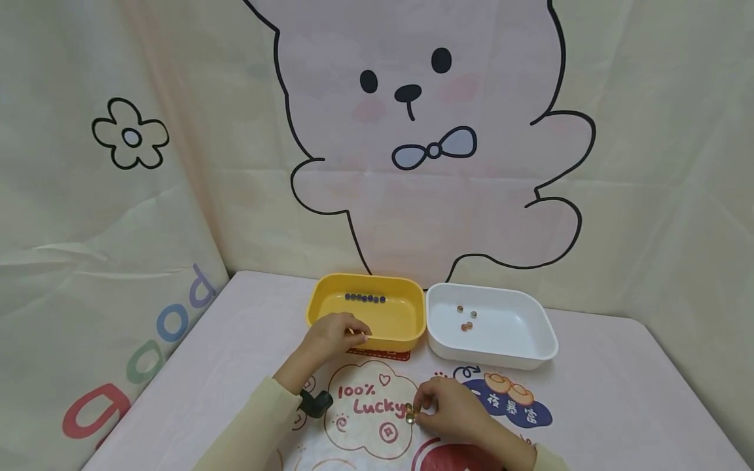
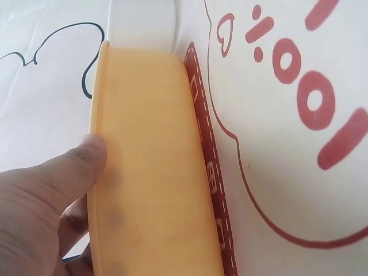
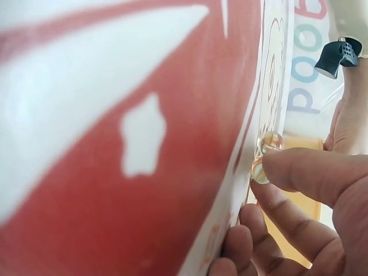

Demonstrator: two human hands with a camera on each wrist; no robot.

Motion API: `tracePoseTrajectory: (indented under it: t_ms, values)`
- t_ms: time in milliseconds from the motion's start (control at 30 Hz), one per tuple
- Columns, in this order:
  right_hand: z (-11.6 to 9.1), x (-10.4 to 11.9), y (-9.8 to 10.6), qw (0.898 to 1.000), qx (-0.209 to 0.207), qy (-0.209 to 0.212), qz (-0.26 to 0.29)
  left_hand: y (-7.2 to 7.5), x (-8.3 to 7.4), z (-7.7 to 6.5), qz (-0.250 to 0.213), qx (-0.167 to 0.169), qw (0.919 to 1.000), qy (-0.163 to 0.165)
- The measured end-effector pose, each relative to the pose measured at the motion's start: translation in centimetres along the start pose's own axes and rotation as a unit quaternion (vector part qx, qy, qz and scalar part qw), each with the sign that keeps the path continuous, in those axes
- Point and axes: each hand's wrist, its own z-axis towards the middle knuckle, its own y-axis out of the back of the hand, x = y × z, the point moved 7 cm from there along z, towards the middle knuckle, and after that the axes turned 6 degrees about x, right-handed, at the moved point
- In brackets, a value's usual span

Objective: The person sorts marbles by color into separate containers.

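My left hand (image 1: 336,335) is at the front left of the yellow tray (image 1: 406,341), gripping its rim. In the left wrist view the thumb (image 2: 92,152) lies against the rim, and the other fingers are partly hidden behind the wall. Small dark blue marbles (image 1: 364,298) form a row along the back of this tray. On the printed cloth, my right hand (image 1: 453,409) pinches clear glass marbles (image 1: 410,418) between thumb and forefinger. Two marbles (image 3: 271,141) show at the fingertips in the right wrist view, with amber swirls inside.
Against the yellow tray's right side stands a white tray (image 1: 512,327) holding several amber marbles (image 1: 466,326). A printed cloth (image 1: 624,392) covers the table. Behind the trays hangs a curtain (image 1: 412,216) with a bear drawing. A black wrist camera (image 1: 316,403) sits on the left wrist.
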Motion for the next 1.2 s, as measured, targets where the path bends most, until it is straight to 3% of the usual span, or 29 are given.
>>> tracePoseTrajectory:
  t_ms: [367,667,1200]
  values:
    - [-0.5,0.0,0.9,0.999,0.004,-0.002,0.054,0.1,-0.1,-0.1,-0.005,0.0,1.0,0.001]
    - [-0.8,0.5,4.5,0.998,-0.048,0.004,0.045,0.2,-0.1,-0.1,-0.009,-0.002,1.0,-0.001]
    - [-1.3,0.6,8.8,0.993,-0.114,0.016,0.028,0.1,0.0,-0.1,-0.006,0.002,1.0,0.002]
